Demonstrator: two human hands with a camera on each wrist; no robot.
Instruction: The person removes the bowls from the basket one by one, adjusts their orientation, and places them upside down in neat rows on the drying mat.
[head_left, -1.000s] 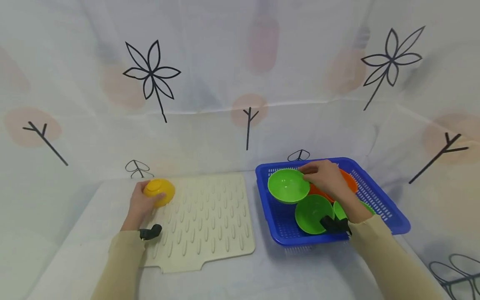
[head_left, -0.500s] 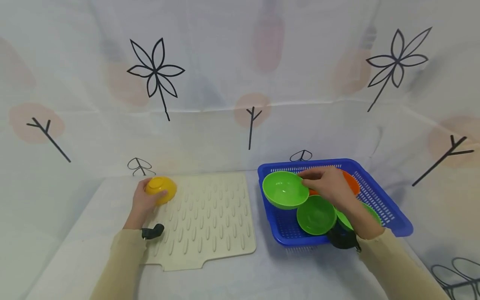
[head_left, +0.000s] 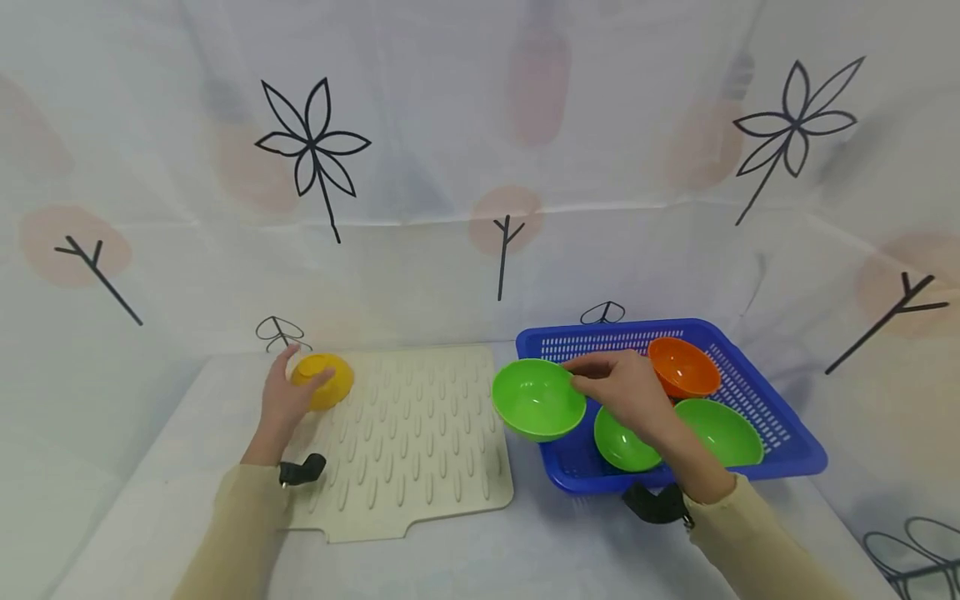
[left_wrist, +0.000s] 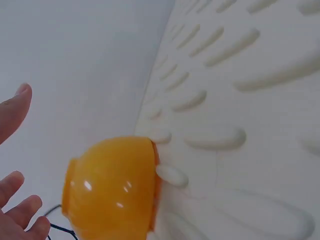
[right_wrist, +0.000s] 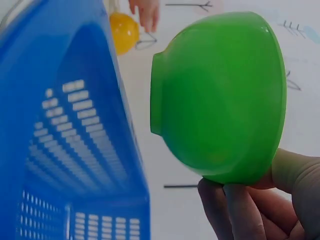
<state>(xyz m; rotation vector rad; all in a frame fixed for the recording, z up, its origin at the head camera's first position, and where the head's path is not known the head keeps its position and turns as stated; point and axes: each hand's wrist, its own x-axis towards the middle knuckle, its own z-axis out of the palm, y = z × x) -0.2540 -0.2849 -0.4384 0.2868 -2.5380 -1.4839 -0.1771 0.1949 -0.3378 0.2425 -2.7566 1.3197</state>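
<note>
A yellow bowl (head_left: pixel 330 385) lies upside down at the back left corner of a cream ridged drying mat (head_left: pixel 420 442). My left hand (head_left: pixel 283 402) is beside it with fingers spread; the left wrist view shows a gap between the fingers and the yellow bowl (left_wrist: pixel 112 190). With thumb and fingers my right hand (head_left: pixel 626 392) pinches the rim of a green bowl (head_left: pixel 537 400). That bowl is upright over the left edge of the blue basket (head_left: pixel 795 446). In the right wrist view the green bowl (right_wrist: pixel 220 100) shows its outside and foot.
Inside the basket sit an orange bowl (head_left: pixel 684 368), a green bowl (head_left: pixel 720 432) at the right and another green bowl (head_left: pixel 624 443) partly behind my right hand. A patterned white cloth (head_left: pixel 420 283) hangs behind the table. The basket's raised rim stands right of the mat.
My right hand has carried the green bowl left, from above the basket's inside to its left edge. My left hand has loosened its grip and come off the yellow bowl, which stays put.
</note>
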